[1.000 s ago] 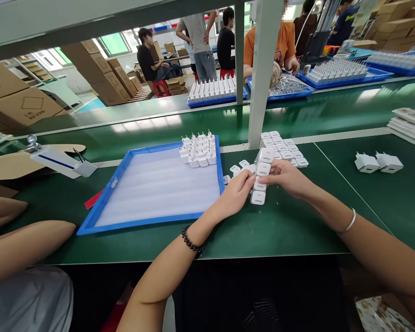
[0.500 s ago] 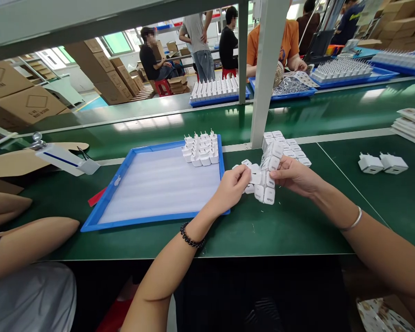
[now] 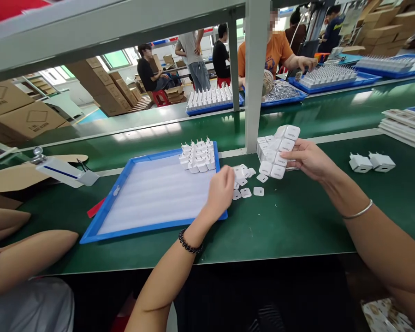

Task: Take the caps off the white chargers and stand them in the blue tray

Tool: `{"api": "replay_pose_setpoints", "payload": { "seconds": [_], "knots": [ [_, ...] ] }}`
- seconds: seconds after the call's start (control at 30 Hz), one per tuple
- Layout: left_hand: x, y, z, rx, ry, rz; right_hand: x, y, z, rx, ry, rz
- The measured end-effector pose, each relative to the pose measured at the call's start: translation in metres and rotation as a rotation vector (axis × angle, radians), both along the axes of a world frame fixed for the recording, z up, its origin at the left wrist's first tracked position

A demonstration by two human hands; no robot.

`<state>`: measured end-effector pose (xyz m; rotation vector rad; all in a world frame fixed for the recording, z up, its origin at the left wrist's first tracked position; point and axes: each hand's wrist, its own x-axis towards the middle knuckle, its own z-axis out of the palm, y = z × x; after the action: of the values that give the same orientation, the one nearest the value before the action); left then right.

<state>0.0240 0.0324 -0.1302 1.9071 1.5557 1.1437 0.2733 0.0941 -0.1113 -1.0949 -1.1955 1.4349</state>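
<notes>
Showing some dark print, white rounded blocks [image 3: 279,159] form two columns.

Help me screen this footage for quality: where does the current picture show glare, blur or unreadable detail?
In the head view, pale glare streaks lie across the green belt behind the blue tray; in that view, the left hand looks soft, perhaps from motion, the right hand crisper, and the print on its white blocks too small to read.
</notes>
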Motion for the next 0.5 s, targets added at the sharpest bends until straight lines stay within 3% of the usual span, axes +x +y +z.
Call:
{"api": "replay_pose_setpoints", "payload": {
  "seconds": [0.1, 0.2, 0.33, 0.5],
  "knots": [
    [0.009, 0.001, -0.010, -0.190, 0.192, -0.158, -0.008, -0.006, -0.002, 0.013, -0.053, 0.071],
    [0.019, -0.005, -0.014, -0.170, 0.164, -0.111, -0.020, -0.014, -0.006, 0.041, -0.076, 0.111],
    [0.024, -0.015, -0.007, -0.022, 0.061, -0.003, -0.034, -0.021, -0.012, 0.084, -0.056, 0.104],
    [0.023, -0.014, -0.005, -0.103, 0.125, -0.099, -0.043, -0.027, -0.018, 0.099, -0.032, 0.108]
  ]
}}
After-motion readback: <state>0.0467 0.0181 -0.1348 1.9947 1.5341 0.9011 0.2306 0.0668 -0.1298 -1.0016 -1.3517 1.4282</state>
